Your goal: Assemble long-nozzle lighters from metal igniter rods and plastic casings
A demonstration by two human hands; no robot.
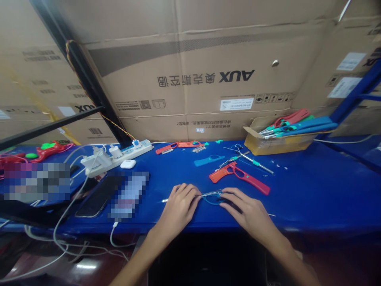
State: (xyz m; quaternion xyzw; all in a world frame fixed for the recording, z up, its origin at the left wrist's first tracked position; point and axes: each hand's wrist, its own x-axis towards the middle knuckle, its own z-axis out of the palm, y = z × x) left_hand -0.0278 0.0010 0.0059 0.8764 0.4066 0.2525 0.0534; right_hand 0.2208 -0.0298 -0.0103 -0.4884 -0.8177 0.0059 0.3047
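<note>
Both my hands are closed on a blue long-nosed lighter (212,200) near the table's front edge. My left hand (182,204) pinches its nozzle side, where thin wires show, and a metal tip sticks out to the left. My right hand (244,207) grips the handle end, mostly hidden by the fingers. Just beyond lies a red lighter casing (253,184). Behind it are a metal tube with a green collar (257,163) and a flat blue casing half (208,160). Farther back rests an orange-red lighter casing (180,145) with small parts.
A cardboard box (279,145) of red and blue lighters stands back right. To the left are a power strip (135,150) with chargers, a white earphone case (128,163), a dark phone (97,196) and a lit phone (131,194). Large cartons (190,51) wall the back.
</note>
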